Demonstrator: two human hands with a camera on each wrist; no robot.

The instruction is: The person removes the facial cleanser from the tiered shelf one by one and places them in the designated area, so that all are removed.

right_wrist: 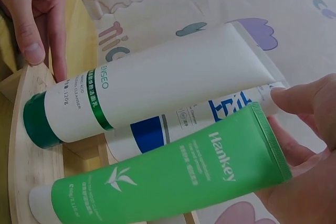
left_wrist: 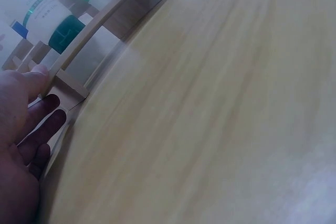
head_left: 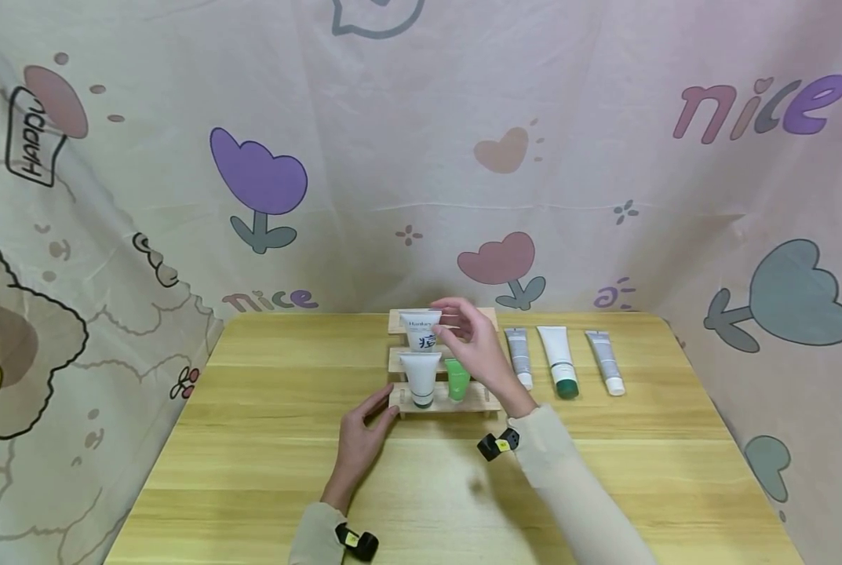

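I have the right hand (head_left: 472,339) partly closed, thumb and fingers pinching the crimped top of the white-and-blue tube (head_left: 418,333). That tube is upright over the wooden stand (head_left: 395,361), behind the front row; its lower end is hidden, so I can't tell whether it bears on a step. The stand sits by the middle of the far edge of the table (head_left: 251,439). My left hand (head_left: 360,439) grips the left end of the lowest step, thumb on top, fingers curled below.

Crowding worries me most: a white tube with a green cap (head_left: 421,373) and a small green tube (head_left: 457,379) stand on that lowest step, close under my right hand, and a dipping palm could knock either over. Releasing before the pinched tube stands square could tip it. A hard press or tug from my left hand could tilt or slide the stand and topple the lot. Three more tubes (head_left: 555,353) lie toward the table's far right corner, where a careless swing of my right sleeve (head_left: 569,471) could shove them askew
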